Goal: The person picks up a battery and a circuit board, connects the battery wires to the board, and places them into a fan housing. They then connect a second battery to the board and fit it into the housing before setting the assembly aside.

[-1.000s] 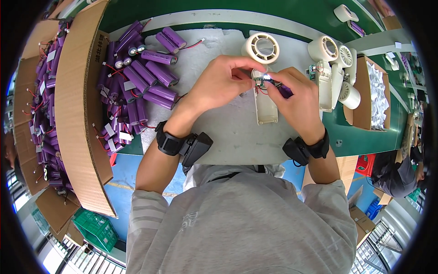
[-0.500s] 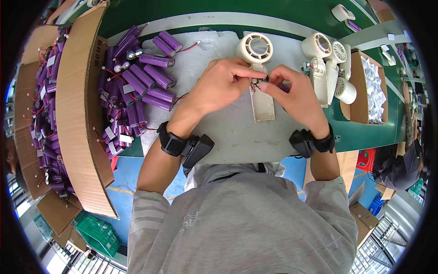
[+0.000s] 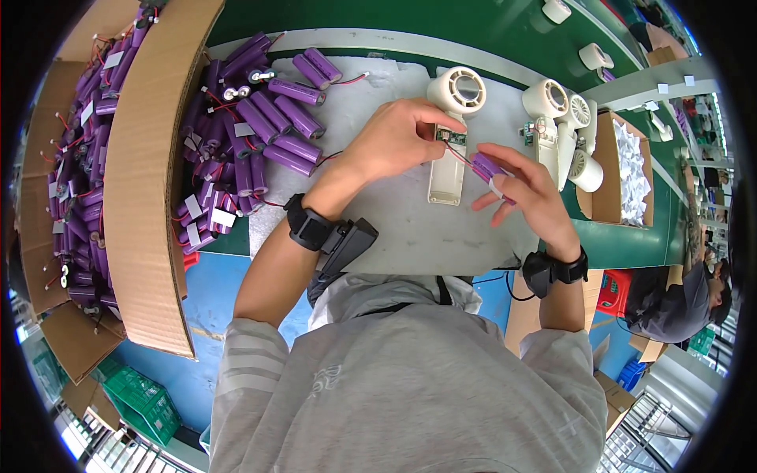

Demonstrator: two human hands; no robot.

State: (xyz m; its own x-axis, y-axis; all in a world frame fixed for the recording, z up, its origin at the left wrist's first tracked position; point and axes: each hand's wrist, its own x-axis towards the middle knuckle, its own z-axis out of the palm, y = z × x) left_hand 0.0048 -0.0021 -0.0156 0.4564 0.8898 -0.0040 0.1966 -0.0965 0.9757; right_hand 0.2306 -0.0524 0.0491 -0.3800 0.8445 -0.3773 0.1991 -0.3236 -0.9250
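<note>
Left hand [image 3: 394, 142]: centre of the frame, fingertips pinched narrow on the small green circuit board [image 3: 451, 135] at the top of the fan handle.
Right hand [image 3: 524, 193]: right of centre, thumb and forefinger closed on a purple battery [image 3: 487, 168]; the other fingers fan out loose.
Battery: tilted, just right of the handle, joined to the board by thin red wires [image 3: 457, 154].
Handheld fan [image 3: 451, 126]: cream-white, lying flat on the grey mat [image 3: 394, 221] at upper centre, round head up, open handle down.
More fans [image 3: 561, 126]: a cluster of the same cream kind, upper right, just beside the right hand.
Battery pile [image 3: 252, 134]: purple cells with red wires, heaped at upper left on the mat's edge.
Cardboard box [image 3: 150, 173]: far left, a curved wall with more purple cells behind it.
Wrists: a black strap on each, with a black device on the left.
</note>
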